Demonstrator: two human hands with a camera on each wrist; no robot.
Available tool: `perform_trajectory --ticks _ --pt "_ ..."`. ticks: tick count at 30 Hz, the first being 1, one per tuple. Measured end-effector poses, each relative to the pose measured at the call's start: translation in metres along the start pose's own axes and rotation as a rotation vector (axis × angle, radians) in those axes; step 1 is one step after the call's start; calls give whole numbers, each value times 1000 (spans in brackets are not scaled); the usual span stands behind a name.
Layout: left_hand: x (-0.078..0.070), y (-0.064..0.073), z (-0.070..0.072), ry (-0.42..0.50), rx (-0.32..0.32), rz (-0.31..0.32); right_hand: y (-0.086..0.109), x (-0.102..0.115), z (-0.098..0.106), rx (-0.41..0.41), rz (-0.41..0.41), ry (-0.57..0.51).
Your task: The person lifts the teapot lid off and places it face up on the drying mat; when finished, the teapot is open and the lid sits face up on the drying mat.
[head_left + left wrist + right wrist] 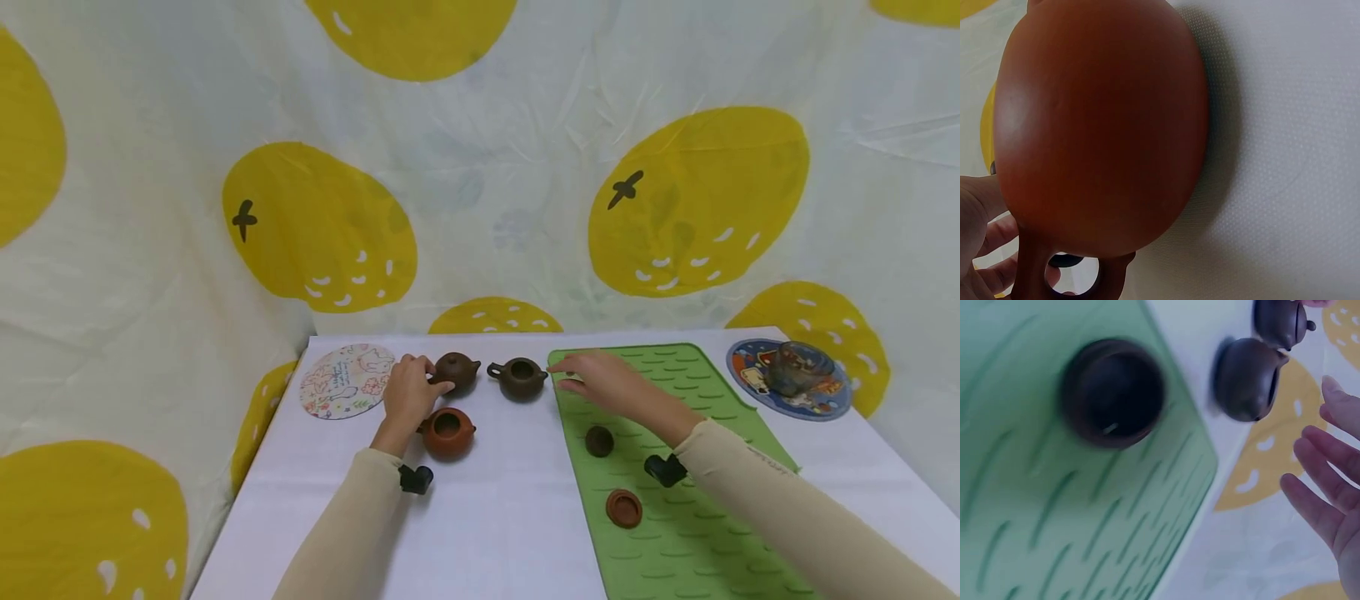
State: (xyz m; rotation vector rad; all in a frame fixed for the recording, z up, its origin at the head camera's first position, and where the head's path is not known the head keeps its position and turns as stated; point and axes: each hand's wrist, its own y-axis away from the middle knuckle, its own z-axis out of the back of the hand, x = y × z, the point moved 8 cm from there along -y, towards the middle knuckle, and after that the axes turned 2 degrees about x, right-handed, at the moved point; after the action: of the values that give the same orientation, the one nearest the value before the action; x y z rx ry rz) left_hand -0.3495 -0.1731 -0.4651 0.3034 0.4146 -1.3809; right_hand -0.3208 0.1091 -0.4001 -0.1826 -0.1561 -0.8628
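My left hand (411,390) is at the handle side of a lidded dark brown teapot (456,372), its thumb and fingers closed about the handle, which they mostly hide. Just nearer stands a reddish-brown teapot (447,435) without its lid; it fills much of the left wrist view, where its body (1104,125) covers part of that hand. To the right, a lidless dark teapot (519,379) has its spout toward my right hand (600,379). That hand hovers over the green mat's far left edge with loosely spread fingers, and nothing is between them in the right wrist view.
On the green mat (675,550) lie a small dark round cup-like piece (599,442) and a reddish-brown lid (624,508). A floral round mat (333,400) is at the far left. At the far right, a blue patterned mat (813,404) bears a transparent vessel (797,367).
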Motion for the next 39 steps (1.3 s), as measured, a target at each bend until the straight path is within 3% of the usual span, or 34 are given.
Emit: perform_trajectory --ticks 8,21,29,39 --pt "-1 1 0 9 -2 3 -42 31 1 -90 98 60" --pt "2 0 1 8 -2 16 -91 72 -27 -72 120 34" --pt "0 1 -3 4 -3 18 -110 76 -51 -33 122 -7" --pt "-1 -1 -1 -9 -25 6 -124 71 -73 -9 133 -164"
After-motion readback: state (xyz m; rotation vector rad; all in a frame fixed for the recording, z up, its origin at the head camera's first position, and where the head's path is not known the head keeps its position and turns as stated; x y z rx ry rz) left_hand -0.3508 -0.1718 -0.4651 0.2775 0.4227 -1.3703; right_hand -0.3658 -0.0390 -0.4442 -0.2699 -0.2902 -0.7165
